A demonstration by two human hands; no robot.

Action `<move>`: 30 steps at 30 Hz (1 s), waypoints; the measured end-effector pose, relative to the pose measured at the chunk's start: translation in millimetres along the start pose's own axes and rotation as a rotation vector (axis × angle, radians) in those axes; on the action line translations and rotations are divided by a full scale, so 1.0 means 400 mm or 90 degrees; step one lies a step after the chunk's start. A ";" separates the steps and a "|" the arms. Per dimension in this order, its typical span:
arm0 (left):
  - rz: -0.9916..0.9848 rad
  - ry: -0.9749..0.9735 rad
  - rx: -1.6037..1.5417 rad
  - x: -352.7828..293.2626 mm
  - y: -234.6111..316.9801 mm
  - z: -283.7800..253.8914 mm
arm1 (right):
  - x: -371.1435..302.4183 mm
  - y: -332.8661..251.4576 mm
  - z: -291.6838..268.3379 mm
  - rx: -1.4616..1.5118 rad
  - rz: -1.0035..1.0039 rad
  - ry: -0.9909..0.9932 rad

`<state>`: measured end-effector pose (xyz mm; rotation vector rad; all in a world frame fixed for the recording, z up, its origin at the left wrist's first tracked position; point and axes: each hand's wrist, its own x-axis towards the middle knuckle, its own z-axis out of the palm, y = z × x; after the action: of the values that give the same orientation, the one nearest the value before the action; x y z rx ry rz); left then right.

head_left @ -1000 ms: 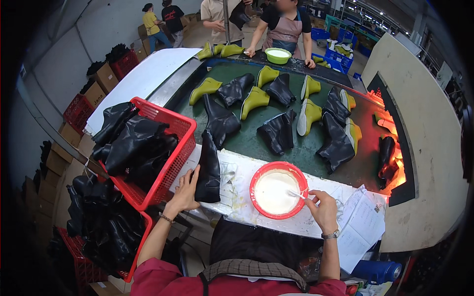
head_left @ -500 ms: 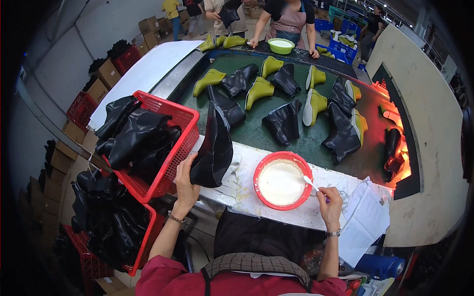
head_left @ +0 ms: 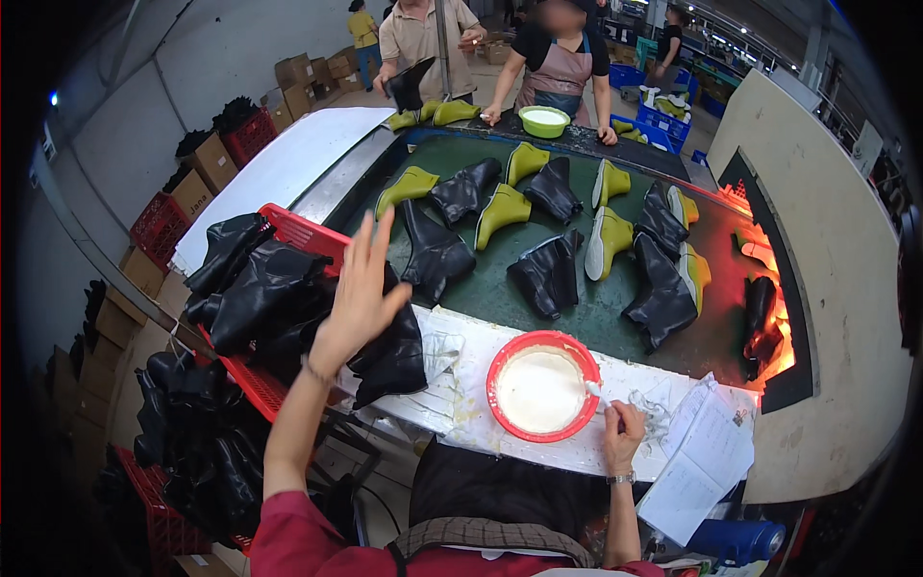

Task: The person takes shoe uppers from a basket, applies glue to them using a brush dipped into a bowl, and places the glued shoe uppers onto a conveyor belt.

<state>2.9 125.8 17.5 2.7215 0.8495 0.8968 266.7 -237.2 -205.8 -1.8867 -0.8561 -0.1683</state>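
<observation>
My left hand (head_left: 358, 293) is open, fingers spread, raised at the right side of a red basket (head_left: 301, 231) heaped with black boot uppers (head_left: 260, 298). Partly hidden behind it, a black boot upper (head_left: 394, 351) rests at the edge of the white work board (head_left: 461, 423); whether the hand touches it I cannot tell. In my right hand (head_left: 623, 438) is a small brush (head_left: 595, 391) with a white head, held at the right rim of a red bowl (head_left: 493, 409). Creamy white liquid (head_left: 540, 388) fills much of the bowl.
Black boot uppers (head_left: 545, 274) and yellow-green boot bottoms (head_left: 502, 213) lie on the green belt (head_left: 481, 274), which runs to a glowing heater opening (head_left: 774, 327) at right. Papers (head_left: 697, 462) lie at the board's right end. Two people stand across, near a green bowl (head_left: 544, 122).
My left hand has let go of the black boot upper and risen with fingers spread. The upper now rests lower, beside the basket. My right hand, with the brush, has shifted slightly left and down.
</observation>
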 end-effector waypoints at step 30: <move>-0.382 0.454 -0.607 0.562 -0.522 0.112 | -0.015 0.023 0.030 -0.043 0.001 0.000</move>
<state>79.7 426.2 29.2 1.2402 0.9110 1.5812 265.2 -232.2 -221.2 -1.9503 -0.8587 -0.1989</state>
